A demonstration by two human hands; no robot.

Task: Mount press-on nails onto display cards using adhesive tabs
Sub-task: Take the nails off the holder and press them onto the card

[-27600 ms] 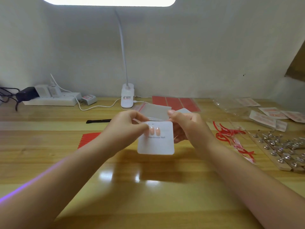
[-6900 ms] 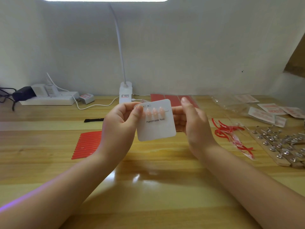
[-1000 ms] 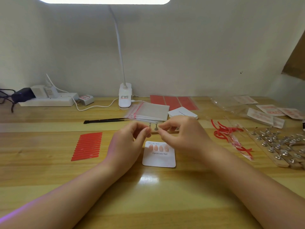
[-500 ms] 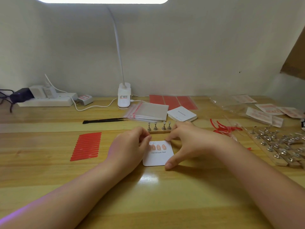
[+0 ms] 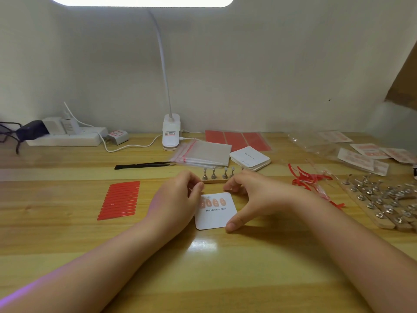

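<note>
Fingers: the left hand [image 5: 178, 197] has its fingers curled loosely inward beside the card's top left corner; whether they pinch anything I cannot tell
Right hand [image 5: 252, 195]: spread wide, thumb tip down at the card's lower right edge, the other fingers bent near the top right corner, nothing gripped
Card [image 5: 215, 219]: lies flat on the table [image 5: 203, 279] between the two hands, printed "Handmade Nail"
Nails [image 5: 212, 202]: four pink ones sit in a row across the top of the card, above the print
Done: this card looks filled as far as its single row goes; I judge the mounting step on it finished or nearly so
Holder [image 5: 216, 176]: small wooden strip just behind the card, its four metal stands bare, which fits the nails having gone onto the card
Tabs [image 5: 119, 199]: a sheet of red strips lies well left of the card, most of it intact
Blank cards [image 5: 249, 158]: a stack waits behind the holder to the right, so more mounting is left
Bags [image 5: 203, 153]: clear zip bags lie beside that stack, probably for packing
More holders [image 5: 383, 199]: a crowd of stands lies at far right; whether any carry nails is too small to tell
Peelings [image 5: 309, 179]: red scraps lie right of the hands
Tweezers [image 5: 144, 165]: black, lying unused behind the left hand
</note>
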